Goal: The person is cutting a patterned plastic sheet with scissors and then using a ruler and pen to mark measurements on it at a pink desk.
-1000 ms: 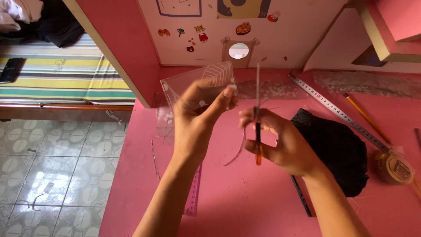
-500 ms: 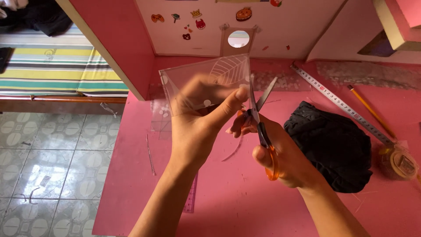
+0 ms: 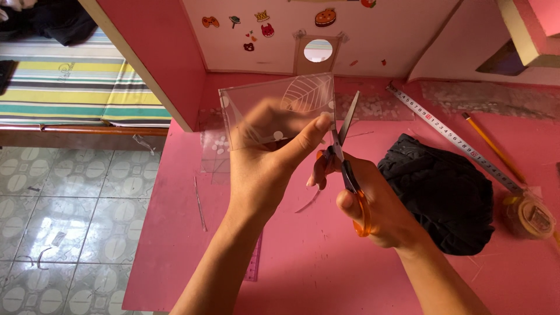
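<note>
While pinched upright in the left hand: clear plastic sheet met by open scissors.
Cutting at the sheet's right edge, just beside the left thumb; right hand clasped through the orange handles. Calls next for a steady sheet and fingertips clear. Held above the pink table, near a dark cloth.

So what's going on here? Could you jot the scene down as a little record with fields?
left hand: holds up a clear plastic sheet with a white leaf print
right hand: grips orange-handled scissors, blades open at the sheet's right edge
surface: pink table
nearby: black cloth, metal ruler, pencil, tape roll
</note>
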